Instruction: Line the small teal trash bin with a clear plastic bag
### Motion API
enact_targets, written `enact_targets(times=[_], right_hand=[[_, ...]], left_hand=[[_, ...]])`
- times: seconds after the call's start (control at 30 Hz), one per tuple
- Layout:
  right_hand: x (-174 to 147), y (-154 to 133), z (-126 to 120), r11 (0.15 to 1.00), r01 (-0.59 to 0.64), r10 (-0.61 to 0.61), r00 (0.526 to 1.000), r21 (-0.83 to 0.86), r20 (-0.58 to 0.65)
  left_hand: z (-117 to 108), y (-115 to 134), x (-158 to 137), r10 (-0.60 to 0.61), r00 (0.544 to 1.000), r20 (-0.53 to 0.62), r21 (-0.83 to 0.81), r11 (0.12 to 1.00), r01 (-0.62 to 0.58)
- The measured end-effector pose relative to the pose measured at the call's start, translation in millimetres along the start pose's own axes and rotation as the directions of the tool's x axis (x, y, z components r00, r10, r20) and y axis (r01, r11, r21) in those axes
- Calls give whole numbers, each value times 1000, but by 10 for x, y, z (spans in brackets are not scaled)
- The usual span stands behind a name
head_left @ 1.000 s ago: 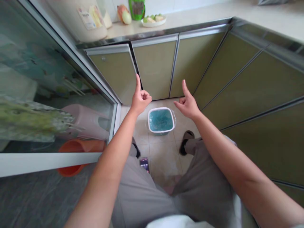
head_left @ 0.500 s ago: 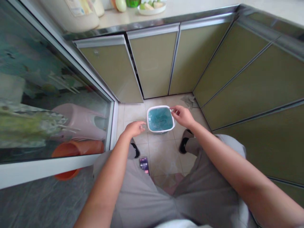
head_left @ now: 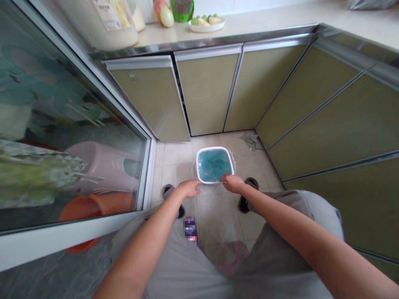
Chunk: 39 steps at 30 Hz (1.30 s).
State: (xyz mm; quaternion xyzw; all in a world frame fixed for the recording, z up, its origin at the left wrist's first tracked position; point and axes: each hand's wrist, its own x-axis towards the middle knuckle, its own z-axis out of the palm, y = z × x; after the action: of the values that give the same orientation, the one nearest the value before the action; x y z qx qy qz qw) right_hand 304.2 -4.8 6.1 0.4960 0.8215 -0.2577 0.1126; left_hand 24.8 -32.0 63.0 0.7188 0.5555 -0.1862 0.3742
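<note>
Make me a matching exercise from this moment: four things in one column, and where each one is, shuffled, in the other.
Things
1. basin
2. orange container
3. white plate
4. grey cloth

Places
A. on the countertop
B. on the floor where the cabinets meet in a corner
C. with the right hand at its near rim
D. partly behind the glass panel

Pairs: 1-C, 2-D, 3-A, 4-B

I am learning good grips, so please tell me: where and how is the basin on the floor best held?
Probably by the white rim at its left and right sides, with the left hand and right hand coming from above. The basin stands upright on the floor, and its rim runs around the open top.
</note>
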Motion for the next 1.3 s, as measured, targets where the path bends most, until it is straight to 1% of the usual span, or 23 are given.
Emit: enact_targets(times=[0.23,0.4,0.53,0.7,0.83,0.93,1.03,1.17,1.3], right_hand=[[42,42,11,999,-35,34,998,6,51],[25,58,-35,999,-36,35,999,21,32],[9,65,-70,999,-43,44,998,-7,39],[-4,72,-68,997,-65,69,992,-41,105],[-21,62,-155,999,-35,39,994,-36,103],[-72,29,-323,1000,5,-3,996,-23,89],[-147,-2,-600,999,30,-30,997,-9,73],[-154,29,-1125,995,86,-86,996,50,-4],[70,135,-1712,992,123,-118,984,30,-131]], left_hand=[[100,45,-52,-1,996,85,12,1000,0],[101,75,-115,-21,992,124,36,999,17],[60,115,-159,-6,992,126,18,1000,4],[17,143,-196,10,991,133,3,1000,-10],[16,122,-203,-1,991,136,-1,1000,1],[16,104,-198,8,991,133,5,1000,-8],[13,99,-189,13,993,115,3,1000,-14],[37,95,-150,14,997,77,-18,1000,-13],[102,58,-60,-14,996,82,-25,1000,16]])
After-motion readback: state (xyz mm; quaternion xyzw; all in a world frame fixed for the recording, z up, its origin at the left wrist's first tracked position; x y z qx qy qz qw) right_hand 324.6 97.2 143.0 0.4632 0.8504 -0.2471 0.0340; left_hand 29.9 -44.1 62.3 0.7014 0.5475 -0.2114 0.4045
